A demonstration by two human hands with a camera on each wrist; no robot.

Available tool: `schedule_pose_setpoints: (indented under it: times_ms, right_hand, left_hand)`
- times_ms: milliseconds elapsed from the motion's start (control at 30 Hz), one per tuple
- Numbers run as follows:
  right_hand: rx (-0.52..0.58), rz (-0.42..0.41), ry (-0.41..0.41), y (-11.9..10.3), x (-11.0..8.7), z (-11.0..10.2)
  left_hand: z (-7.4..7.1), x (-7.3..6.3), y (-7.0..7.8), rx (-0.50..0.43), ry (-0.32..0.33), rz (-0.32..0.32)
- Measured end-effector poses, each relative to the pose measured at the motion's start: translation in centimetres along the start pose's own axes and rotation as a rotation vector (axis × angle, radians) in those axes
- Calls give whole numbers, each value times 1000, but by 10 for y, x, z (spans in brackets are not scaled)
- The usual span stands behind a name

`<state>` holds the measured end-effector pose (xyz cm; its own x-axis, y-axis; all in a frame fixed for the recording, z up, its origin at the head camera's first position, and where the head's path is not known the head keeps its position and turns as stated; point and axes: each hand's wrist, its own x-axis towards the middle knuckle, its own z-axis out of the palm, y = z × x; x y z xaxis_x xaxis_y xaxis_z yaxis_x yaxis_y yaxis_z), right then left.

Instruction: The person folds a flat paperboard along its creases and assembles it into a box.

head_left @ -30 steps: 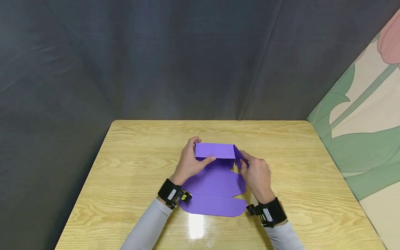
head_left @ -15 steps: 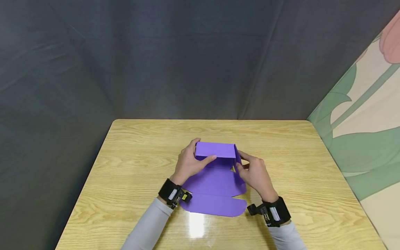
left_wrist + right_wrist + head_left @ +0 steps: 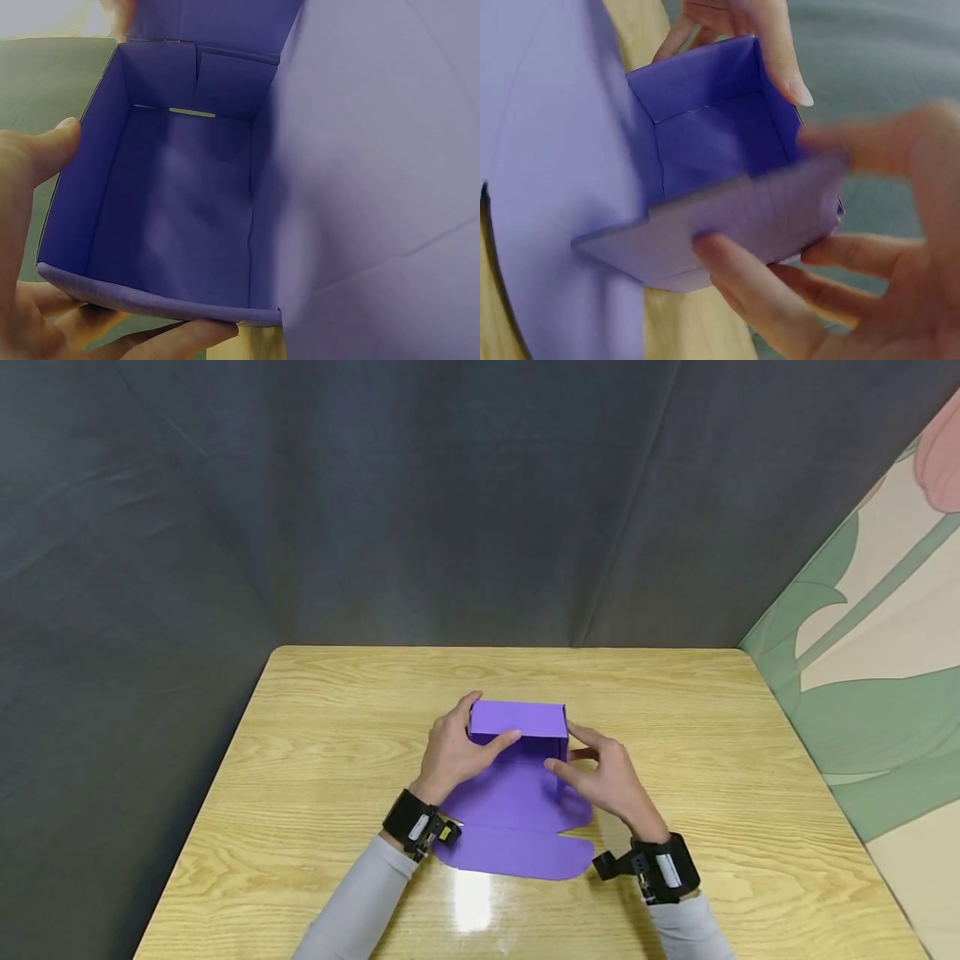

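Observation:
A purple cardboard box (image 3: 519,719), partly folded, stands with its open side toward me. Its long lid panel (image 3: 506,797) lies toward the near side. The left hand (image 3: 450,756) grips the box's left end, its thumb along the upper wall and its fingers round the outside. At the right end the right hand (image 3: 611,774) holds a side flap (image 3: 667,232) between thumb and fingers. That flap juts out from the rim in the right wrist view. Inside, the left wrist view shows a bare bottom (image 3: 176,202) and a narrow slot by the far wall.
The box and its panel rest on a light wood-grain table (image 3: 337,710). Beyond the table's back edge hangs a dark grey curtain (image 3: 450,510). A floral cloth (image 3: 885,710) covers the right side. Each wrist wears a black strap (image 3: 663,868) with a small camera.
The right hand has swung the side flap inward to the left, nearer in line with the right wall. Its thumb has moved left across the opening. The left hand keeps its grip, almost still.

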<state>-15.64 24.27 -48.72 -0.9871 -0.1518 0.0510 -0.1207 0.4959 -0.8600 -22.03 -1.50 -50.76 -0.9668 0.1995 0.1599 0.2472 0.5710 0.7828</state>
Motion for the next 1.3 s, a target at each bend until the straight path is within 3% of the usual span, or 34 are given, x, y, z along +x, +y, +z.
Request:
schedule_pose_setpoints:
  times_ms: [167,233,567,1067,1300]
  right_hand:
    - [298,-35,-234,15,-3,-11]
    - [357,-36,-263,22,-3,-12]
    - [298,-92,-67,36,7,5]
    - [13,-192,177,35,18,21]
    - [-87,-205,256,32,23,24]
  left_hand:
    - [-2,1,1,5,-3,12]
    - [-3,2,1,7,-8,11]
    - [-1,2,1,3,-29,28]
    - [-1,1,0,12,-50,28]
    - [-2,1,-7,-5,-53,68]
